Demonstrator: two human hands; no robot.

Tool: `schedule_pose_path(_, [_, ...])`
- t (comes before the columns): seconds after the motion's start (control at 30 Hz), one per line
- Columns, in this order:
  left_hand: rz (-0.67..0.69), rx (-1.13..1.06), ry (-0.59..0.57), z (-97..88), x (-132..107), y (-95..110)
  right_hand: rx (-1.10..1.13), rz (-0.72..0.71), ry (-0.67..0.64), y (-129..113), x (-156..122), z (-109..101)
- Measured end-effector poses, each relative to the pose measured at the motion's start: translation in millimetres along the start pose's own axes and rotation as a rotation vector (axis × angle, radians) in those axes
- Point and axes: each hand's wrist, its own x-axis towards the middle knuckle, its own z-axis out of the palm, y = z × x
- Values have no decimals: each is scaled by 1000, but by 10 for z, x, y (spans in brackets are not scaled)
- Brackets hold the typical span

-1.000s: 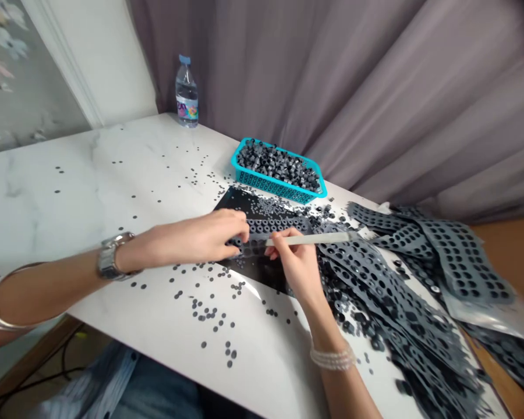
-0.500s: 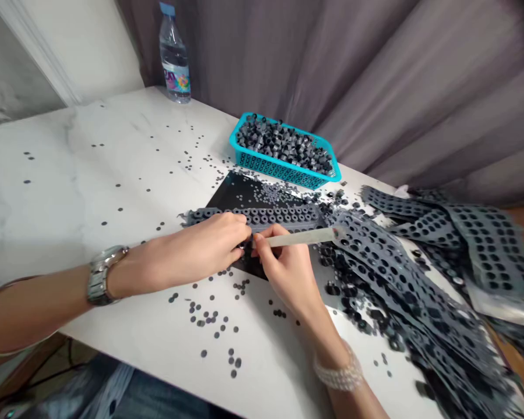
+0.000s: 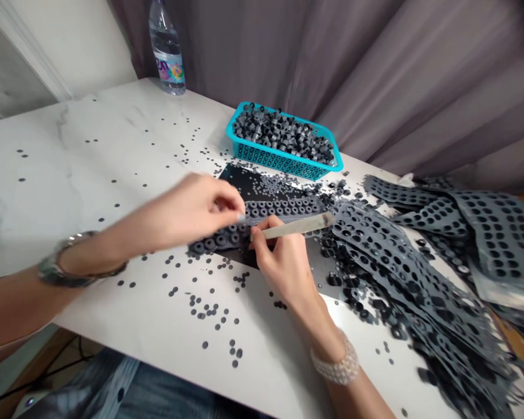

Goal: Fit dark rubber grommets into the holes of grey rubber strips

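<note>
My left hand (image 3: 187, 212) is raised a little over a grey rubber strip of ring-shaped pieces (image 3: 262, 218), its fingertips pinched on the strip's upper edge; the hand is blurred by motion. My right hand (image 3: 283, 262) grips a thin pale stick (image 3: 297, 226) like a pen, its near end against the strip. The strip lies on a black mat (image 3: 244, 177) in the middle of the white marble table (image 3: 91, 157).
A turquoise basket (image 3: 283, 160) full of grey rings stands behind the mat. A large pile of punched-out grey rubber sheets (image 3: 419, 273) covers the right side. Small dark discs (image 3: 209, 311) are scattered over the table. A water bottle (image 3: 166, 49) stands at the far edge before a curtain.
My left hand has lifted and shifted left, pulling the strip's near part towards me. The right hand with the stick stays close. The camera has moved nearer and leftward.
</note>
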Motion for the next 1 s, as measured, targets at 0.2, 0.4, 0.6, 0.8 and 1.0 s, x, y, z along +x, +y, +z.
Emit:
schedule_pose_path(0.2, [-316,-732,-25,-126,72,-77,291,151,107,81,-18,-28])
schedule_pose_path(0.4, [-499,-1240,-67,57,101,-76,363,188,192,99,-10,-65])
schedule_pose_path(0.6, [-504,-1369,-138,101,112,-126,406,203,177,87,-4,-43])
schedule_pose_path(0.8, [-543,-1465,-101,73,91,-86,412,193,162,80,1,-17])
schedule_pose_path(1.0, [-366,-1139,8,58,110,-50,236,110,85,76,21,34])
